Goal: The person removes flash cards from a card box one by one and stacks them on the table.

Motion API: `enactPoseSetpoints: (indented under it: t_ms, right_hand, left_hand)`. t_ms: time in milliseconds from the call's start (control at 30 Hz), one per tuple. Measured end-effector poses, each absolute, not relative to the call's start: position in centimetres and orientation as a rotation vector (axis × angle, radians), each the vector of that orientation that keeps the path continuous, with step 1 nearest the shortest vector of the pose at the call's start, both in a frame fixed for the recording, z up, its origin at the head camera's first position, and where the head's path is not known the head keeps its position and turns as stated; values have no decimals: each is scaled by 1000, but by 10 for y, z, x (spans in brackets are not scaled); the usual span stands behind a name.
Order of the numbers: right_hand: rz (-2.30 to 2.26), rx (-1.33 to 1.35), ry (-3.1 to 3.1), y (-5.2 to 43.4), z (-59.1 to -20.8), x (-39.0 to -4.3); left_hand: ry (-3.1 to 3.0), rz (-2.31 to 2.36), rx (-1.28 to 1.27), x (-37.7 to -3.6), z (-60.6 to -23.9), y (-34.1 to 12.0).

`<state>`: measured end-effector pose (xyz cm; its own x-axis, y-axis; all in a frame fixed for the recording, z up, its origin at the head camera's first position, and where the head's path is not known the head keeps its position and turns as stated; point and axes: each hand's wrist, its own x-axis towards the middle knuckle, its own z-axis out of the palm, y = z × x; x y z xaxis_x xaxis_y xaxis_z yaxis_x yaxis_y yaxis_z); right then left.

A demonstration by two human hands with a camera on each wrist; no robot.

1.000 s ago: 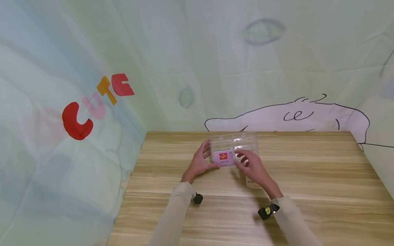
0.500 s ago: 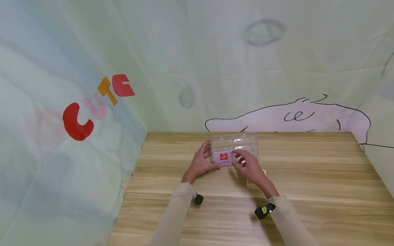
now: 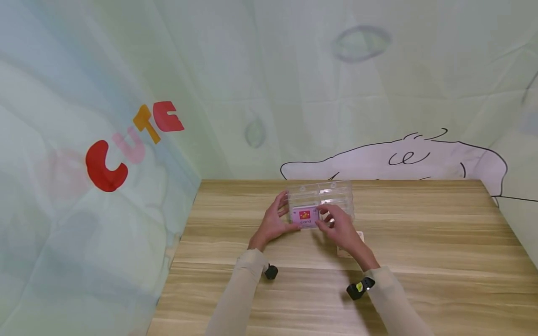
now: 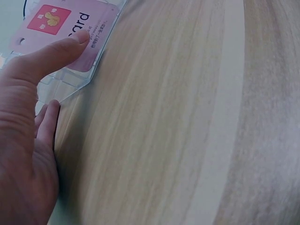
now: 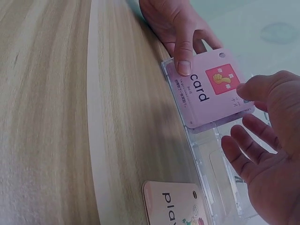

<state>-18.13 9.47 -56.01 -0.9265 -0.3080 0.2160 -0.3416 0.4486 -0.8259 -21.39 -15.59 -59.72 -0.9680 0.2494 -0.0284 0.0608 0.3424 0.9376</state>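
Note:
A clear plastic box with compartments lies at the middle of the wooden table. A pink card printed "card" rests tilted on the box's left part. My left hand holds the box's left end. Its thumb presses on the pink card's near corner, and its fingers lie beside the box. My right hand hovers over the box's right part with fingers spread. Its thumb touches the card's right edge.
A second card printed "play" lies flat on the table just in front of the box, partly under my right hand. A printed cloth backdrop rises behind and to the left of the table.
My right hand has shifted a little left, closer to the pink card. The left hand, the box and the card stay about where they were.

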Motion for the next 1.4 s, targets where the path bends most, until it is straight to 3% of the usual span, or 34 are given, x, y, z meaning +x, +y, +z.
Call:
enactPoseSetpoints:
  t_ms: [1000,1233,1400]
  right_hand:
    - [1574,758,-2359,78,-574,-182]
    - [1609,699,-2383,75,-573,-182]
    - [1613,699,-2331,74,-575,-183]
  left_hand:
    - [2418,1720,311,-214,-595,-154]
    - [2388,1736,338,-200,-558,-151]
    - [2383,1736,323,-205,-571,-152]
